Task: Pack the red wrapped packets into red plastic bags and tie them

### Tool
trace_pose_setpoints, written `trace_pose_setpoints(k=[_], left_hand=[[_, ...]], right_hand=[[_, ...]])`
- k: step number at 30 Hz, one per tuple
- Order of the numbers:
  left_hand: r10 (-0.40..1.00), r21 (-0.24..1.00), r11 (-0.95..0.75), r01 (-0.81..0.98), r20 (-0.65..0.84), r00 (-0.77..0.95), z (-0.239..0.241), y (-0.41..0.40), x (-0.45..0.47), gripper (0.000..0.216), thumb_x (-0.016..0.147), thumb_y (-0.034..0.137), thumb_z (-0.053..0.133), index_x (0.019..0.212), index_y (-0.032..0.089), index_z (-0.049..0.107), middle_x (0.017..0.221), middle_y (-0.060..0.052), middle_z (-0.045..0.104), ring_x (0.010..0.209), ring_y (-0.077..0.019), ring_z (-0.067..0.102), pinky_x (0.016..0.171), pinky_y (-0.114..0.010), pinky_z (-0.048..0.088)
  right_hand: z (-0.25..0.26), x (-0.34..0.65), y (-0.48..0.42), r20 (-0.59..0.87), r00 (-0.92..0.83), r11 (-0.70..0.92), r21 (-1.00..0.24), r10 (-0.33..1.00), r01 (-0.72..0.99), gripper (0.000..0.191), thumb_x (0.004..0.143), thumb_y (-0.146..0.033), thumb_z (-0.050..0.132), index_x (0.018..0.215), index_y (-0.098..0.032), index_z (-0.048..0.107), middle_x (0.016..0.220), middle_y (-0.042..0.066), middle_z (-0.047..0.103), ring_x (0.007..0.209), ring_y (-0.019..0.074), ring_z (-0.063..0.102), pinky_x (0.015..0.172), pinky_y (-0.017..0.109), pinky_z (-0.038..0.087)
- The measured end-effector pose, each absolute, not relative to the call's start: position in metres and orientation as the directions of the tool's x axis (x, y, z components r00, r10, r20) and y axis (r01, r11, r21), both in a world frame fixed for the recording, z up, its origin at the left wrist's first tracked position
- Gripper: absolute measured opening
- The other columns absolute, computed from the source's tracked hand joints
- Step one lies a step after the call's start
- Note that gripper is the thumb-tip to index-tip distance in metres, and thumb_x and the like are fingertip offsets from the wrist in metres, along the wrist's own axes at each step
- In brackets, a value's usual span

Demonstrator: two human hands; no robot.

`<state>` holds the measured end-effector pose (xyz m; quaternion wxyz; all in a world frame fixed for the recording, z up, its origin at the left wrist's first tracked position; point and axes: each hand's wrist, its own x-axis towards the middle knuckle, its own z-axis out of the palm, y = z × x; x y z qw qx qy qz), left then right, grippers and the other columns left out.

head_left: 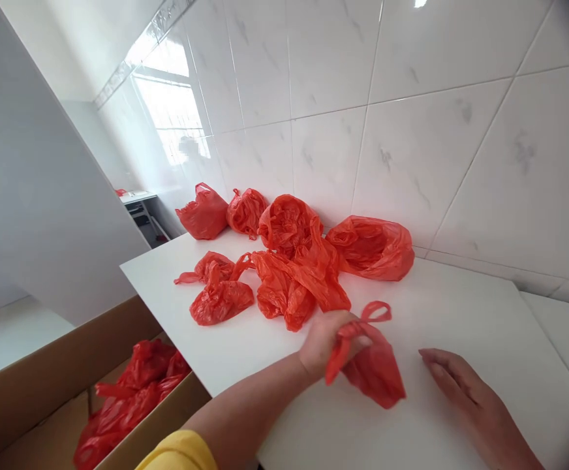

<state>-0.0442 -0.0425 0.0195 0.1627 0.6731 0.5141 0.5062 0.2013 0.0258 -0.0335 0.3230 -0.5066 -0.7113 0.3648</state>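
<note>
My left hand [331,343] is closed round the top of a red plastic bag [376,375], just above the white table [441,313]. One loop handle sticks up past my fingers and the bag's body hangs toward the right. Part of the grip is hidden behind the red plastic. To the right, my right hand [465,391] is apart from the bag, low over the table, with its fingers stretched out and nothing in them. Beyond my left hand lies a crumpled red bag [289,287].
More red bags stand along the tiled wall [323,163], among them a wide-mouthed one [372,248] and a handled one [202,212]. Small knotted bags [220,300] lie at the left. Below the table's left edge, a cardboard box [69,356] holds red bags [138,391].
</note>
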Motion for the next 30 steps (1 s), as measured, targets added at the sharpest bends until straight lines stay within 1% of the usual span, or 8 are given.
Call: trace_pose_setpoints(k=[7, 11, 14, 17, 20, 22, 25, 30], left_hand=[[0.817, 0.726, -0.062, 0.685, 0.431, -0.383, 0.062, -0.117, -0.138, 0.024, 0.079, 0.040, 0.056, 0.091, 0.019, 0.056, 0.080, 0.000, 0.061, 0.072, -0.0145, 0.057, 0.068, -0.026, 0.047], [0.684, 0.607, 0.215, 0.765, 0.466, -0.561, 0.070, -0.146, -0.189, 0.026, 0.082, 0.046, 0.051, 0.085, 0.021, 0.057, 0.105, -0.004, 0.059, 0.100, -0.0217, 0.056, 0.092, -0.034, 0.044], [0.579, 0.477, 0.433, 0.765, 0.503, -0.641, 0.058, -0.152, -0.224, 0.035, 0.080, 0.050, 0.052, 0.101, 0.022, 0.058, 0.133, -0.009, 0.043, 0.128, -0.0288, 0.036, 0.107, -0.044, 0.031], [0.574, 0.410, 0.569, 0.713, 0.424, -0.701, 0.042, -0.151, -0.249, 0.072, 0.073, 0.054, 0.059, 0.132, 0.017, 0.038, 0.148, -0.017, 0.022, 0.139, -0.0350, 0.016, 0.110, -0.052, 0.023], [0.639, 0.432, 0.564, 0.704, 0.312, -0.703, 0.032, -0.150, -0.260, 0.090, 0.073, 0.056, 0.059, 0.144, 0.018, 0.019, 0.153, -0.017, 0.011, 0.140, -0.0341, 0.016, 0.109, -0.050, 0.026], [0.691, 0.463, 0.528, 0.712, 0.254, -0.677, 0.030, -0.149, -0.258, 0.090, 0.075, 0.054, 0.058, 0.145, 0.021, 0.014, 0.153, -0.015, 0.015, 0.139, -0.0313, 0.023, 0.107, -0.046, 0.030], [0.707, 0.492, 0.541, 0.682, 0.173, -0.686, 0.029, -0.146, -0.249, 0.084, 0.075, 0.049, 0.059, 0.143, 0.024, 0.017, 0.145, -0.013, 0.037, 0.130, -0.0297, 0.040, 0.098, -0.041, 0.038], [0.705, 0.387, 0.638, 0.666, 0.056, -0.707, 0.030, -0.140, -0.243, 0.039, 0.077, 0.047, 0.054, 0.106, 0.022, 0.054, 0.101, -0.007, 0.067, 0.091, -0.0262, 0.062, 0.071, -0.032, 0.043]], right_hand=[[-0.036, 0.200, 0.023, 0.091, -0.288, 0.235, -0.824, 0.953, 0.516, 0.041, 0.078, -0.059, 0.049, 0.102, -0.029, 0.062, 0.114, 0.003, 0.064, 0.104, 0.0251, 0.061, 0.078, 0.033, 0.055], [-0.036, 0.197, 0.022, 0.107, -0.290, 0.247, -0.827, 0.951, 0.506, 0.038, 0.077, -0.060, 0.051, 0.098, -0.029, 0.063, 0.112, 0.004, 0.064, 0.101, 0.0266, 0.062, 0.076, 0.035, 0.056], [-0.037, 0.196, 0.021, 0.098, -0.272, 0.230, -0.831, 0.957, 0.507, 0.035, 0.077, -0.060, 0.051, 0.095, -0.033, 0.063, 0.113, 0.004, 0.064, 0.103, 0.0284, 0.061, 0.076, 0.038, 0.055], [-0.040, 0.196, 0.023, 0.070, -0.260, 0.199, -0.835, 0.963, 0.513, 0.032, 0.075, -0.062, 0.051, 0.091, -0.037, 0.063, 0.115, 0.004, 0.063, 0.105, 0.0292, 0.060, 0.077, 0.039, 0.055], [-0.044, 0.197, 0.025, 0.059, -0.258, 0.190, -0.833, 0.964, 0.519, 0.030, 0.075, -0.063, 0.051, 0.091, -0.040, 0.063, 0.116, 0.003, 0.062, 0.107, 0.0281, 0.059, 0.079, 0.039, 0.054], [-0.046, 0.198, 0.026, 0.055, -0.259, 0.189, -0.826, 0.964, 0.531, 0.030, 0.073, -0.064, 0.052, 0.090, -0.040, 0.063, 0.115, 0.002, 0.062, 0.106, 0.0279, 0.060, 0.079, 0.040, 0.054], [-0.049, 0.198, 0.028, 0.067, -0.265, 0.208, -0.808, 0.962, 0.551, 0.031, 0.072, -0.063, 0.054, 0.089, -0.039, 0.064, 0.116, 0.003, 0.062, 0.105, 0.0287, 0.060, 0.079, 0.042, 0.053], [-0.049, 0.197, 0.027, 0.115, -0.277, 0.257, -0.791, 0.954, 0.555, 0.033, 0.075, -0.060, 0.053, 0.093, -0.035, 0.063, 0.116, 0.006, 0.061, 0.105, 0.0290, 0.060, 0.080, 0.042, 0.052]])
